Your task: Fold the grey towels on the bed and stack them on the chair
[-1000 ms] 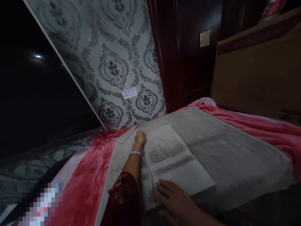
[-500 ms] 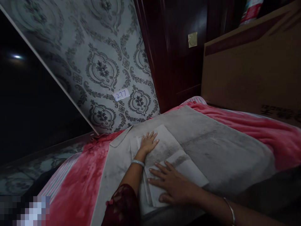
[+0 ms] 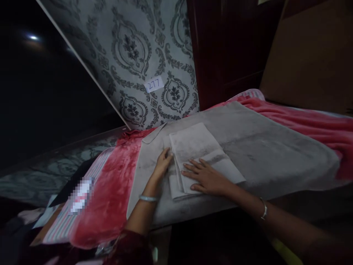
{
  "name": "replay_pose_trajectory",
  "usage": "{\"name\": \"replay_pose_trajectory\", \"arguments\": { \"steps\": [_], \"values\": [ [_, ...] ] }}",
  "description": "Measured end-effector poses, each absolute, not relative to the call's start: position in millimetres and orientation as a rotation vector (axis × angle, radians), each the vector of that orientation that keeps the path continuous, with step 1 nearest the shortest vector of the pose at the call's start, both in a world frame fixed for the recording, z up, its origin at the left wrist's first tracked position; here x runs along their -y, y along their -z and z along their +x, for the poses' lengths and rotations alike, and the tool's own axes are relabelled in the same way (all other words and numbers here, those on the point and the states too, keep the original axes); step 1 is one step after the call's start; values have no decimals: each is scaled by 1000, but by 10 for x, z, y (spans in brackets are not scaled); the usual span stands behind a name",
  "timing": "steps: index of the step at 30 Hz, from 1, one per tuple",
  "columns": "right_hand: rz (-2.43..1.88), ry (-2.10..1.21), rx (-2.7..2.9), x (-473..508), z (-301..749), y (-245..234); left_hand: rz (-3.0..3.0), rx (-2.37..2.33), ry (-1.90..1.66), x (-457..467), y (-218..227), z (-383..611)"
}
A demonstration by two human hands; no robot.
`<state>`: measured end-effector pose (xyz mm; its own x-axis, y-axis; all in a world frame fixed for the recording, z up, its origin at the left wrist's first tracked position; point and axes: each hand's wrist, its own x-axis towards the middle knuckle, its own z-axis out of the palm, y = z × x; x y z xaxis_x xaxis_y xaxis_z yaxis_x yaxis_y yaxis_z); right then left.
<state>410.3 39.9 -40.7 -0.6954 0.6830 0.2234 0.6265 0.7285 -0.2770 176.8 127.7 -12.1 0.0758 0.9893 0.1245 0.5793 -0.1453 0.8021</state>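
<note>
A folded light-grey cloth (image 3: 200, 141), with dark smudge-like patches and several layers showing at its left side, lies on a larger grey cloth (image 3: 264, 147). My right hand (image 3: 211, 178) rests flat on the near part of the folded cloth, palm down and fingers spread. At its left edge is my left hand (image 3: 163, 162), fingers drawn together and bent against the layers there. The fingertips are partly hidden, and how much fabric they pinch is hard to see.
A red plush blanket (image 3: 107, 191) lies under the grey cloth, over a striped sheet (image 3: 64, 217). Behind stand a patterned wall with a paper label (image 3: 153, 84), a dark red wooden panel (image 3: 226, 48) and a cardboard box (image 3: 309, 62). A dark glossy screen (image 3: 49, 95) is at left.
My left hand has slid from flat on top of the folded cloth to its left edge, fingers now bent. My right hand stays flat on the cloth. The camera view has shifted.
</note>
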Motion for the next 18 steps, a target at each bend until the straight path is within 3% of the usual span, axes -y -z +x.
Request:
{"name": "replay_pose_trajectory", "arguments": {
  "steps": [5,10,18],
  "values": [
    [-1008,-198,2591,-394,4106,478,932,-1234,-1183,-373,187,1561],
    [-1063,-118,2523,-217,4015,553,790,-1014,-1105,-7,163,1746],
    [-1214,-12,2224,-36,3777,710,572,-989,-1435,-47,98,2040]
  ]
}}
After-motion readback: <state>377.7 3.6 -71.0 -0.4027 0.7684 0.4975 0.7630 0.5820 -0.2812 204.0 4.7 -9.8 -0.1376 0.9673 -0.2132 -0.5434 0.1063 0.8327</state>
